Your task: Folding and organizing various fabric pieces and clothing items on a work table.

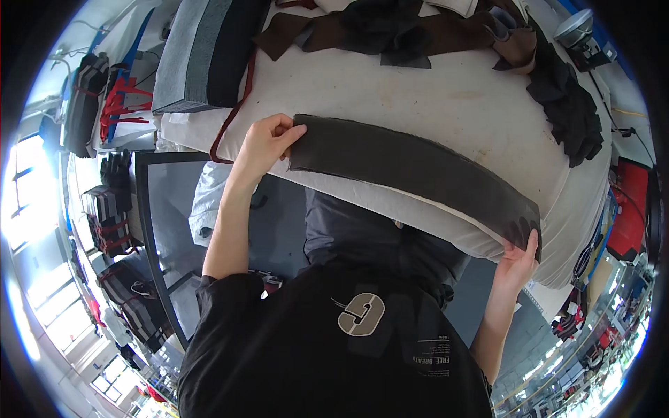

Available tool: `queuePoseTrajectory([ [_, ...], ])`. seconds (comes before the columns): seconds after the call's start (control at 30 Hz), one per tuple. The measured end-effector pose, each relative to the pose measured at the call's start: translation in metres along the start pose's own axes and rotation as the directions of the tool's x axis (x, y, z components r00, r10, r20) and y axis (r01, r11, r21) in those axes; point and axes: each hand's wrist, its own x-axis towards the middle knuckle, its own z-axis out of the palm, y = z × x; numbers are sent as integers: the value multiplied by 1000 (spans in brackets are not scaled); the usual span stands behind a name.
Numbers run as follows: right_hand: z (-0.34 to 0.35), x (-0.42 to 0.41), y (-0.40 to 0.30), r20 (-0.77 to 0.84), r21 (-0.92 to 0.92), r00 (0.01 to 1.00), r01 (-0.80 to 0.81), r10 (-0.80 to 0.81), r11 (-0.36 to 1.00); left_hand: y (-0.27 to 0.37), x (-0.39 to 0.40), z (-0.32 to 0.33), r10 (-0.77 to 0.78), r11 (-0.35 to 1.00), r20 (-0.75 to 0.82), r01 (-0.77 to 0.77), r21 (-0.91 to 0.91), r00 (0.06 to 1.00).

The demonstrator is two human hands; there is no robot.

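Observation:
A long dark grey fabric strip (407, 157) is stretched between my hands along the near edge of a cloth-covered table (418, 99). My left hand (270, 142) pinches its left end, thumb on top. At the strip's right end, my right hand (517, 256) grips the lower corner; its fingers show faintly through or behind the fabric. A thick stack of grey and black fabric pieces (201, 57) stands at the table's back left, with a dark red strap (235, 112) beside it. Brown and black fabric strips (366, 31) lie crumpled across the back.
Black fabric pieces (569, 109) hang in a bunch at the table's right side. A round metal lamp or similar device (575, 31) is at the far right corner. A black metal frame (151, 219) stands left of me, with bundled fabric stacks (112, 209) beyond it.

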Motion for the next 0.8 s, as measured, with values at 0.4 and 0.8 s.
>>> queuePoseTrajectory([
  [0.4, -13, -2, -21, 43, -194, 999, -13, 22, 981, -12, 10, -3, 18, 997, 71, -13, -70, 997],
  [0.8, -9, 2, -34, 59, -220, 998, 50, -38, 974, -12, 9, -1, 59, 998, 49, -60, 22, 997],
])
